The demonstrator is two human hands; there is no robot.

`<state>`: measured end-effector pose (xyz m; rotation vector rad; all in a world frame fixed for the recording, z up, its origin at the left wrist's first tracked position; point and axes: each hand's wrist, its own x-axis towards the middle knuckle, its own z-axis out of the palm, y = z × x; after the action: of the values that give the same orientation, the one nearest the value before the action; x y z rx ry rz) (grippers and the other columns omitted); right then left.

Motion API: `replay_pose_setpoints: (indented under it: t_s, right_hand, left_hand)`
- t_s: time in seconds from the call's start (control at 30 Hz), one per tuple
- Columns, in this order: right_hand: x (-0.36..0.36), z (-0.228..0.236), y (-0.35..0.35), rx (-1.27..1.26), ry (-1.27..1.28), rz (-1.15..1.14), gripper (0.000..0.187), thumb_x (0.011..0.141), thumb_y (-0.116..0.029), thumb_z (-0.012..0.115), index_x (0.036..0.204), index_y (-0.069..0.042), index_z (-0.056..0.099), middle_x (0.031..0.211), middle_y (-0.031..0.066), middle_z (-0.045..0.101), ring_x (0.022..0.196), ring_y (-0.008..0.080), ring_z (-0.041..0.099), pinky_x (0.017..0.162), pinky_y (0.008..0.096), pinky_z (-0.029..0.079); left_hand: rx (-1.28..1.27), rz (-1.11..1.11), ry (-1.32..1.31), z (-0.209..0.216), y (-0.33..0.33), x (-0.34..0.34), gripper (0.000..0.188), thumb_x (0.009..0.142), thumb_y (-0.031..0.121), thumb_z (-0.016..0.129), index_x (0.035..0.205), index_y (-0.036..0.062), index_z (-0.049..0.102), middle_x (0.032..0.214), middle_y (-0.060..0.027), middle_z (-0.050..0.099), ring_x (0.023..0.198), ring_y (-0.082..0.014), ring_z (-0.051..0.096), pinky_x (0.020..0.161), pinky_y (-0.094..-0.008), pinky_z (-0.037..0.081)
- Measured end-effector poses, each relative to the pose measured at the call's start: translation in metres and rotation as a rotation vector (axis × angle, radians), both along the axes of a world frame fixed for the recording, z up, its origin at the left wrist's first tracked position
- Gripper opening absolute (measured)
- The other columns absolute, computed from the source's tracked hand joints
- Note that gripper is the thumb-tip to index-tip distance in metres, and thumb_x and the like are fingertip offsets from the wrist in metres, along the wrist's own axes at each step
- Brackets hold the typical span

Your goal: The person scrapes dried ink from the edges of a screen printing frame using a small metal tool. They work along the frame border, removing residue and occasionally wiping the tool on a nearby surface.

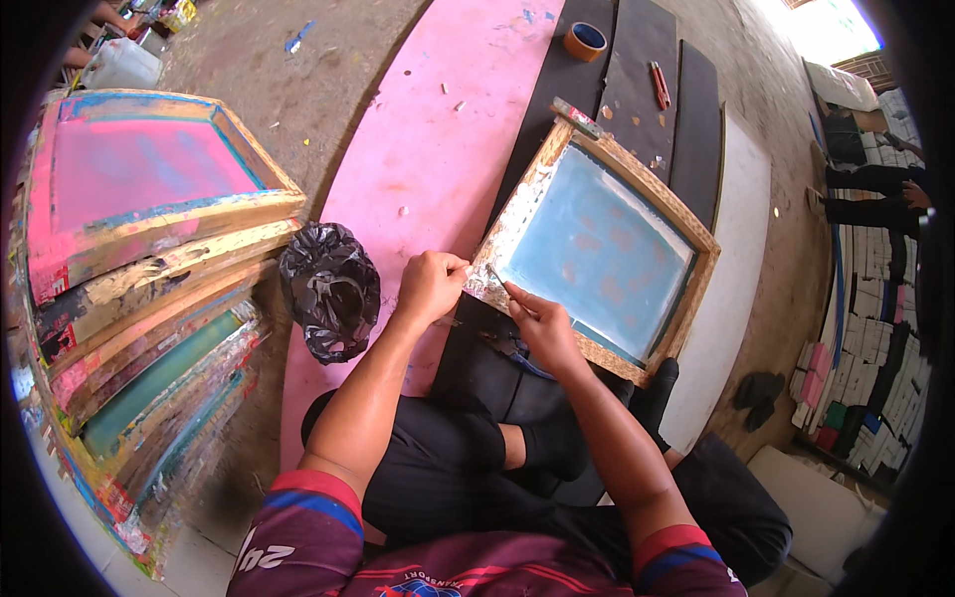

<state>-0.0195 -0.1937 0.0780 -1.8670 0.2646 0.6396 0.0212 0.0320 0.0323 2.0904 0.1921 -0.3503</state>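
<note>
- Left hand (430, 284) at centre frame, fingers curled and pinching a strip of silvery tape (484, 282) at the lower-left corner of a wooden screen-printing frame with pale blue mesh (597, 244).
- Right hand (542, 323) just right of it and slightly lower, fingertips pressed together on the same strip of tape, thumb and forefinger against the frame's near corner.
- Frame tilted like a diamond, centre-right of the picture, near corner resting over the seated person's lap, far corner toward the top; silvery tape lining its left inner edge.
- Under and beyond the frame, long black boards (647, 70) running to the top of the picture, beside a long pink board (438, 129) left of them.
- Roll of brown tape (586, 41) on the black boards near the top centre; small red tool (660, 85) just to its right, well apart from the hands.
- Crumpled black plastic bag (330, 289) on the pink board's left edge, left of the left hand, near but not touching.
- Stack of paint-stained wooden frames (149, 259) filling the left of the picture, topmost one with pink mesh.
- Legs in black trousers (468, 468) folded below the hands at lower centre.
- Another person's dark-clothed legs (875, 194) at the far right edge.
</note>
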Motion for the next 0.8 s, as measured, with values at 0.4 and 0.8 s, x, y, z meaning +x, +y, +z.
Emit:
replay_pose_setpoints:
  t_s: [0.4,0.8]
  right_hand:
    - [0.007,0.034,0.004,-0.549,-0.288,0.282,0.04,0.105,-0.027,0.064,0.144,-0.023,0.069,0.089,0.0272,0.074,0.085,0.0502,0.071,0.077,0.0582,0.056]
    - [0.008,0.044,0.029,-0.85,-0.196,0.431,0.042,0.106,-0.028,0.061,0.147,-0.025,0.066,0.087,0.0246,0.075,0.082,0.046,0.074,0.074,0.0561,0.058]
  left_hand:
    - [-0.038,0.026,0.031,0.003,-0.001,0.001,0.029,0.094,0.021,0.08,0.116,0.0009,0.082,0.105,-0.0207,0.082,0.093,-0.0274,0.08,0.085,-0.0382,0.06]
    - [-0.016,0.007,-0.047,-0.006,-0.003,-0.003,0.023,0.094,0.017,0.079,0.111,0.0016,0.083,0.102,-0.0212,0.081,0.091,-0.0294,0.081,0.084,-0.0386,0.061]
